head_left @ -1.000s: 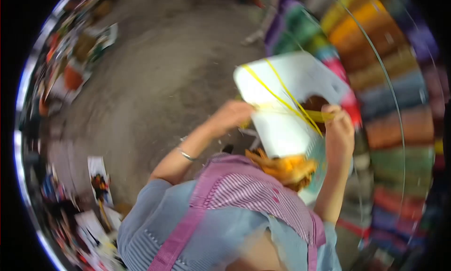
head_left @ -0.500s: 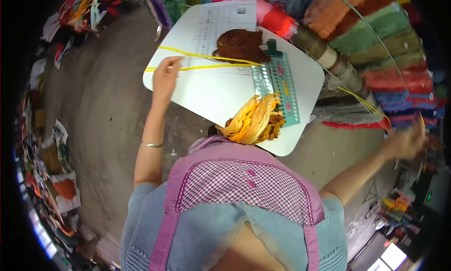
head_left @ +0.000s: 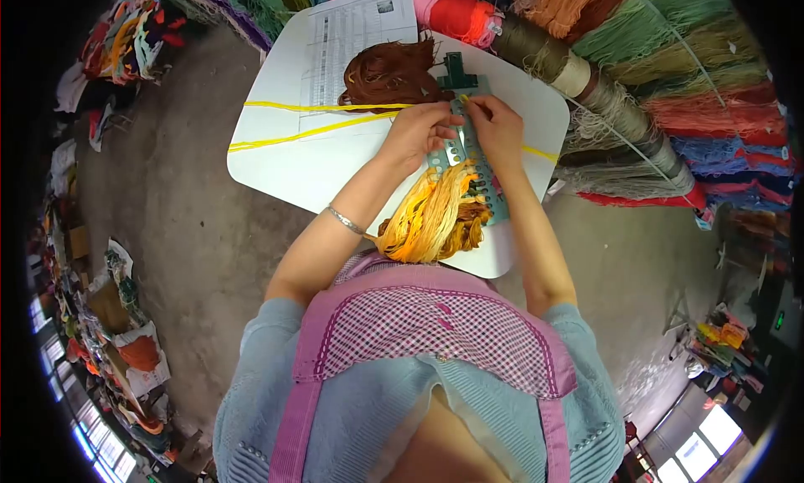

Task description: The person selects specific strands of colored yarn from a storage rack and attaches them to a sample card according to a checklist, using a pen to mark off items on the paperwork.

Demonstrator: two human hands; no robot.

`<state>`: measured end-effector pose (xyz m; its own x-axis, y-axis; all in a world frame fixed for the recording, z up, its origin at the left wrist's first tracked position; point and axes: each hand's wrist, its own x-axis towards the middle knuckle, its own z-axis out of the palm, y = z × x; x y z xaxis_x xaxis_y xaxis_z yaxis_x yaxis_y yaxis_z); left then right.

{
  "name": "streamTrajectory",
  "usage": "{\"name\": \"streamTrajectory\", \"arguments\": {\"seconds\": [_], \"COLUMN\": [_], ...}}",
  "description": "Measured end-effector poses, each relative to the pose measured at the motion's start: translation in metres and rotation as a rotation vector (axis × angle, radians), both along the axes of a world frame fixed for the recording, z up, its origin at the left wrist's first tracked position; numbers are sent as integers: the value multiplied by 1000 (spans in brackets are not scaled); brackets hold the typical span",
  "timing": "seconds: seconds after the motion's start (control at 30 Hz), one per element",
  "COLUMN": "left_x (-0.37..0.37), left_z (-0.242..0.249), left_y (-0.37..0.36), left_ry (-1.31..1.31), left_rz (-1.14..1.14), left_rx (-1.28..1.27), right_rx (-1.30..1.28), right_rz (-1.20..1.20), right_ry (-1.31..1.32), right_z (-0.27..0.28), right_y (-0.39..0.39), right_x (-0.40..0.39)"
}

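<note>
At the upper part of the green card with punched holes [head_left: 497, 206], the right hand [head_left: 498, 131] is pinched nearly closed on the long yellow yarn strands [head_left: 310, 108], which run out to the card's left. Over the card's left edge, the left hand [head_left: 416, 137] has half-curled fingers; I cannot tell if it grips something. Half a second ago, the right hand was stretched far to the card's right, and the left was apart on its left. The smooth white board [head_left: 289, 165] bears the card, with a loose orange-yellow yarn bundle [head_left: 429, 213] against its lower left and a dark brown yarn bundle [head_left: 388, 74] at its upper left.
</note>
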<state>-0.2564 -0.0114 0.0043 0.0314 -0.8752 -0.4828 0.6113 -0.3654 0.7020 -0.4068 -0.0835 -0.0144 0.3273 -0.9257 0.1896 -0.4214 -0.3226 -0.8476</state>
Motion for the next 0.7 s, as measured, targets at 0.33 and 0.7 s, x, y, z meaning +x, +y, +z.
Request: {"name": "streamTrajectory", "arguments": {"seconds": [0.33,0.7], "left_x": [-3,-21], "left_z": [-5,6], "left_y": [-8,-12], "left_ry": [-429,-609], "left_rz": [26,86], "left_rx": [-85,-34], "right_rx": [103,269], "right_rz": [107,87], "right_ry": [69,41], "right_z": [15,22], "right_y": [-3,-11], "right_x": [6,3]}}
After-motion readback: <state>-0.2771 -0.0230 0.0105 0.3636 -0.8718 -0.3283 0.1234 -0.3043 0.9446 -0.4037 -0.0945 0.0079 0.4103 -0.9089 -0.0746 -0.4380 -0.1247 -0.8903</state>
